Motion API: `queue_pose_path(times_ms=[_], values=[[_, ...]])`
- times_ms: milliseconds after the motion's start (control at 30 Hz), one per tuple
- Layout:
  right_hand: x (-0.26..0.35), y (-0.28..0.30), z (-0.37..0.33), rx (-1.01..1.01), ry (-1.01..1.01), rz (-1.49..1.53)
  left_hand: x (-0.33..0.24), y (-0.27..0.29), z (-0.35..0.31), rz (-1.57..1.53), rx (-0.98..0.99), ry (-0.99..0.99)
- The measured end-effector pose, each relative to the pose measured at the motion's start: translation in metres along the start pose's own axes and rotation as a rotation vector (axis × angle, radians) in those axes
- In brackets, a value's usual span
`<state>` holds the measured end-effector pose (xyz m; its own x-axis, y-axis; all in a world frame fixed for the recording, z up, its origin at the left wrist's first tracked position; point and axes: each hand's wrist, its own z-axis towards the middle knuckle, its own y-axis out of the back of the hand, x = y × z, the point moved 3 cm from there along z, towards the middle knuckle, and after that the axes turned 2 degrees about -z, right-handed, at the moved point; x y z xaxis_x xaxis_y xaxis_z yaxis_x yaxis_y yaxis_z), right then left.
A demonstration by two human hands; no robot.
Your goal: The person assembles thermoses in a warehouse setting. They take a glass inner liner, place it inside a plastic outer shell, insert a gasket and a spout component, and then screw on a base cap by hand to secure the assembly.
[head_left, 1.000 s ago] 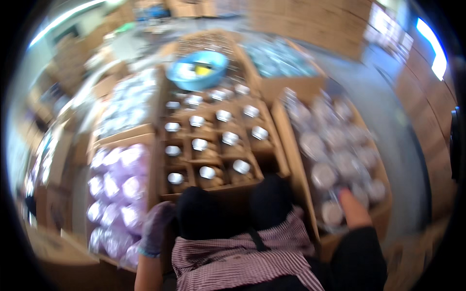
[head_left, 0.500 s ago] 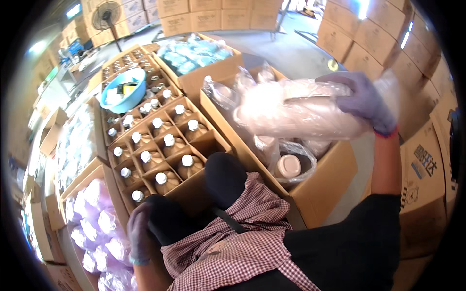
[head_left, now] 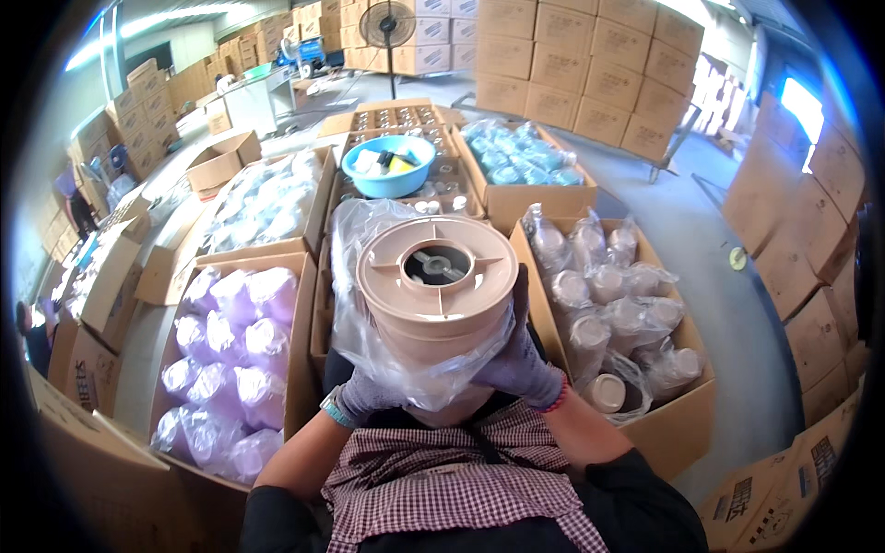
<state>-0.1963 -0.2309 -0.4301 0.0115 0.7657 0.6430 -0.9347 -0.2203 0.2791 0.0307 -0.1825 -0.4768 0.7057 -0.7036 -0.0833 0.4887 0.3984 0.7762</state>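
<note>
In front of my lap I hold a beige plastic canister (head_left: 392, 267) upright between both gloved hands. Its top is a wide round rim with short ribs around a dark central opening. A clear plastic bag (head_left: 355, 323) hangs loosely round its sides. My left hand (head_left: 371, 392) is closed on the lower left of the bagged canister. My right hand (head_left: 516, 364) grips its right side, with the fingers partly hidden behind it. To the right, an open carton (head_left: 678, 442) is filled with several similar bagged beige pieces (head_left: 588, 336).
At the left stands a carton of bagged purple pieces (head_left: 218, 389). A light-blue basin (head_left: 383, 184) with small items sits on the divided bottle carton ahead. Bagged blue pieces (head_left: 516, 152) fill another box. A standing fan (head_left: 387, 28) and stacked cartons (head_left: 581, 74) are farther back.
The bagged canister has moved from over the right carton to my lap and turned upright, its ribbed end now bare. My left hand has come up to grip it too. The view has turned left.
</note>
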Motion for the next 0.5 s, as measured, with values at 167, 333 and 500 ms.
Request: queue_pose_path(times_ms=[167, 333, 500], values=[[-0.042, -0.068, -0.058, -0.294, -0.254, 0.157, 0.001, -0.020, -0.037, -0.316, 0.013, 0.389], [-0.093, -0.076, -0.083, -0.304, -0.282, 0.213, 0.000, -0.015, -0.042, -0.586, -0.088, 0.578], [-0.077, -0.042, -0.098, 0.264, -0.224, -0.716, -0.025, -0.009, -0.078, -0.057, 0.887, 0.795]])
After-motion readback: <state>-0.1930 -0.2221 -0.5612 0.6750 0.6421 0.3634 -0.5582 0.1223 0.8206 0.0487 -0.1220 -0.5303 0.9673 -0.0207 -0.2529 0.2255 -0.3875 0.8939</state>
